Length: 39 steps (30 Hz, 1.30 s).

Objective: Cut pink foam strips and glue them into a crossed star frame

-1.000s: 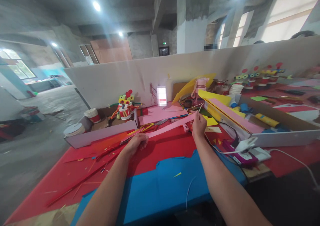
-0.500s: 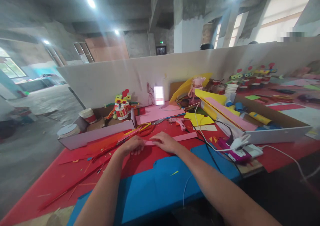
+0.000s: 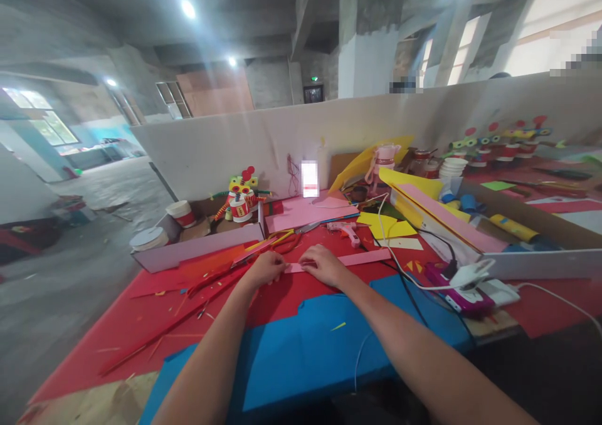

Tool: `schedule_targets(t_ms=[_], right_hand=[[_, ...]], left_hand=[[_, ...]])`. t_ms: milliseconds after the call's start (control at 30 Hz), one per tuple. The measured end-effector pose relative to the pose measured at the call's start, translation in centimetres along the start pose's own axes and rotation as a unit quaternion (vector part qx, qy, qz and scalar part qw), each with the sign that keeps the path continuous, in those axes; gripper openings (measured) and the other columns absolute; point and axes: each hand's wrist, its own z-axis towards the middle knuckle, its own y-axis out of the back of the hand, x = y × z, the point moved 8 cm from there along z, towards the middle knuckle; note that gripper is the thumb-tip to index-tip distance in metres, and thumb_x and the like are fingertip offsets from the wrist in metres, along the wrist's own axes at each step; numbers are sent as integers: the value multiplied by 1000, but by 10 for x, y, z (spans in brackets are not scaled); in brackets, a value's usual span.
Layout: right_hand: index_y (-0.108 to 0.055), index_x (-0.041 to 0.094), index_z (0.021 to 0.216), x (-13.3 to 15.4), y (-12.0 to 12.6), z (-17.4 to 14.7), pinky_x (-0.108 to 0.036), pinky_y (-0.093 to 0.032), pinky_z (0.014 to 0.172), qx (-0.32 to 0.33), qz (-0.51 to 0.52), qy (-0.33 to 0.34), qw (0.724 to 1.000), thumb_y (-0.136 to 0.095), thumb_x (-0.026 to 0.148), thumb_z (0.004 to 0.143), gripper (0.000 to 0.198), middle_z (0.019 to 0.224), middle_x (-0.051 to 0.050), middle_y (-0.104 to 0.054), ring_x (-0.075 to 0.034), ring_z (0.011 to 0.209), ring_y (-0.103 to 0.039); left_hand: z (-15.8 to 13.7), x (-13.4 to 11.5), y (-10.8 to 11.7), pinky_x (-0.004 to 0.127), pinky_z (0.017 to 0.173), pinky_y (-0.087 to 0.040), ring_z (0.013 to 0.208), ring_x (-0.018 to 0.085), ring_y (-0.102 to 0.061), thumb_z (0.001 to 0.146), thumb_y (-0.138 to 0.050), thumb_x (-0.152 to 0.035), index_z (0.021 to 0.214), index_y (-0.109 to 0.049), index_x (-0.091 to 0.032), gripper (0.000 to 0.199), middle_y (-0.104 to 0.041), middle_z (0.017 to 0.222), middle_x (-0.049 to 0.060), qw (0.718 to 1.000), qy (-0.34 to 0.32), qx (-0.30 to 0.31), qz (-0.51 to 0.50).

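Note:
A long pink paper strip [image 3: 367, 257] lies across the red-covered table, running between and beneath my hands. My left hand [image 3: 268, 269] has its fingers curled closed on the strip's left end. A short way to the right, my right hand [image 3: 322, 266] grips the strip with thumb and fingers, leaving a small stretch showing between the two hands. Beyond my right hand, the strip's other end rests flat. Behind it lies a pink glue gun [image 3: 348, 232]. Scissors [image 3: 301, 232] with orange handles sit just past my hands, partly hidden.
A white box [image 3: 164, 254] at left holds paper cups and a cup robot figure [image 3: 241, 202]. At right stands another box [image 3: 540, 265] with coloured tubes, beside a purple power strip [image 3: 463, 290] and cables. Blue paper [image 3: 310, 343] covers the near edge; pink sheets [image 3: 305, 214] lie behind.
The view has turned slightly left, so everything sits further right in the picture. Both hands stay on the pink strip, with only slight movement of the fingers.

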Motion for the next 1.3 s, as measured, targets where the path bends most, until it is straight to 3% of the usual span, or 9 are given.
schedule_targets(t_ms=[267, 467, 733, 900, 1000, 1100, 1200, 1300], right_hand=[[-73, 19, 78, -14, -3, 2, -29, -42, 76, 19, 33, -39, 999, -73, 14, 77, 5, 77, -3, -67, -16, 77, -59], [-72, 18, 82, -16, -2, 0, -27, -42, 72, -1, 37, -45, 998, -78, 23, 75, 10, 81, -4, -66, -16, 78, -58], [-71, 18, 85, -16, -3, -2, -27, -44, 73, 8, 46, -44, 998, -78, 25, 75, 14, 85, -4, -66, -16, 81, -59], [-71, 18, 88, -15, -2, -2, -27, -44, 74, 13, 40, -60, 997, -78, 28, 75, 18, 87, -4, -66, -17, 83, -60], [-71, 18, 85, -14, 1, -2, -27, -45, 75, 5, 49, -66, 997, -76, 26, 78, 12, 87, -4, -66, -17, 83, -60], [-71, 19, 83, -13, 3, -2, -28, -45, 75, -1, 53, -70, 996, -75, 25, 78, 9, 87, -4, -66, -16, 82, -60], [-72, 19, 83, -13, 3, -2, -28, -45, 74, 5, 55, -73, 996, -76, 23, 77, 8, 87, -4, -67, -16, 82, -60], [-72, 19, 83, -14, 2, -1, -27, -45, 73, 7, 56, -75, 996, -76, 23, 77, 8, 87, -4, -66, -16, 82, -60]], left_hand=[[6, 3, 0, 23, 47, -33, 44, 13, -49, 78, -59, -43, 64, -56, -19, 28, -51, 44, -3, 998, -6, -53, 15], [7, -8, 1, 24, 56, -33, 61, 15, -55, 79, -61, -34, 67, -62, -17, 20, -61, 61, 1, 990, -37, -103, 84], [8, -5, -3, 25, 60, -32, 68, 17, -58, 81, -61, -34, 73, -65, -18, 18, -65, 71, 3, 987, -12, -115, 107], [5, -15, -3, 26, 64, -36, 75, 19, -61, 85, -55, -32, 79, -68, -19, 19, -69, 76, 5, 986, -22, -120, 113], [-4, -18, 13, 28, 67, -39, 83, 23, -64, 85, -53, -29, 85, -68, -20, 18, -71, 85, 8, 971, 8, -154, 182], [-19, -7, 45, 33, 69, -43, 88, 28, -66, 86, -46, -25, 95, -67, -21, 24, -72, 94, 13, 937, 91, -205, 269], [-31, 11, 68, 36, 72, -46, 92, 30, -67, 85, -43, -20, 96, -67, -20, 26, -71, 98, 17, 916, 159, -193, 313], [-36, 23, 76, 38, 75, -48, 97, 32, -66, 83, -45, -15, 99, -65, -19, 26, -70, 104, 19, 911, 186, -160, 330]])
